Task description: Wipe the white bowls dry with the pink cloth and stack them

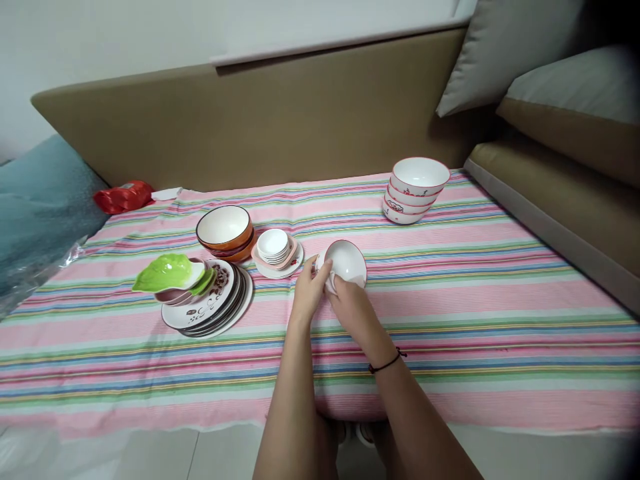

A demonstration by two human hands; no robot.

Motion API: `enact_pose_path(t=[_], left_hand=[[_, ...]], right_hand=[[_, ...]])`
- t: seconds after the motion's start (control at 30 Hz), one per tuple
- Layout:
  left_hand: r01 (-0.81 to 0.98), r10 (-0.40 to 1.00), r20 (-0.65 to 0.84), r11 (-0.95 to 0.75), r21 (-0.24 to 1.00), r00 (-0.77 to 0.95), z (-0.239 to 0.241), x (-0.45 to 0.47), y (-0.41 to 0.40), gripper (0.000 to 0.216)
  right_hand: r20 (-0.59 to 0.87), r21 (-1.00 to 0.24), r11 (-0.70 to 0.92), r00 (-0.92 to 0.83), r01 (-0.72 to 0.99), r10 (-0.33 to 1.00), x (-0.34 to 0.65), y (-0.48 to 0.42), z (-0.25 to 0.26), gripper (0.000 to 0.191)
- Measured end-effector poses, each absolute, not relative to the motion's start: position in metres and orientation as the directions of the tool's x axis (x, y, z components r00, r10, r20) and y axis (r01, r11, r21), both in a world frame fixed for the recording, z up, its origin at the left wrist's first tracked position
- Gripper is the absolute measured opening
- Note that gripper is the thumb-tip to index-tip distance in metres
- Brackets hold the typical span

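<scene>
A white bowl with a thin red rim (349,257) is tilted up in front of me. My left hand (309,285) is closed on its left edge, thumb at the rim. My right hand (349,300) is closed at the near side of the bowl, pressing what looks like a thin white cloth or tissue (357,280) against it; the right fingertips are partly hidden. To the left of the bowl, closest to my left hand, small white dishes (273,244) are stacked on a plate (295,265).
Several red-rimmed bowls (419,175) are stacked at the back right. Orange bowls (226,230), a pile of plates (240,310) and a green leaf-shaped dish (167,272) stand left. A red bag (125,197) lies farther back on the striped cloth (450,300). Cushions (575,113) border the right.
</scene>
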State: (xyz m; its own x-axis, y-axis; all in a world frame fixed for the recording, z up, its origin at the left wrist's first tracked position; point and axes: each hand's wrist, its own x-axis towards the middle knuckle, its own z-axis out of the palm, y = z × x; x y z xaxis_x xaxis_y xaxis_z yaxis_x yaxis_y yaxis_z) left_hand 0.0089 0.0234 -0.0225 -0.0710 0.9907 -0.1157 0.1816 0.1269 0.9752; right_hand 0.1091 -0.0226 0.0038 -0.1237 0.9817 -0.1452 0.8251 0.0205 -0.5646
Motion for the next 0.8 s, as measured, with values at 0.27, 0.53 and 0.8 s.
enact_pose_path(t=[0.27,0.53,0.8], left_hand=[[0.111,0.959,-0.222,0.243,0.964,-0.176,-0.022,0.009,0.027,0.061],[0.116,0.994,-0.103,0.106,0.988,-0.032,-0.018,0.010,0.021,0.041],[0.132,0.981,-0.169,0.181,0.975,-0.097,-0.021,0.008,0.024,0.046]], right_hand=[[-0.149,-0.540,0.058,-0.163,0.840,0.975,0.113,-0.028,-0.008,0.050],[-0.113,-0.620,0.056,-0.159,0.783,0.981,0.114,-0.024,0.000,0.043],[-0.154,-0.505,0.042,-0.138,0.862,0.978,0.109,-0.029,0.002,0.042]])
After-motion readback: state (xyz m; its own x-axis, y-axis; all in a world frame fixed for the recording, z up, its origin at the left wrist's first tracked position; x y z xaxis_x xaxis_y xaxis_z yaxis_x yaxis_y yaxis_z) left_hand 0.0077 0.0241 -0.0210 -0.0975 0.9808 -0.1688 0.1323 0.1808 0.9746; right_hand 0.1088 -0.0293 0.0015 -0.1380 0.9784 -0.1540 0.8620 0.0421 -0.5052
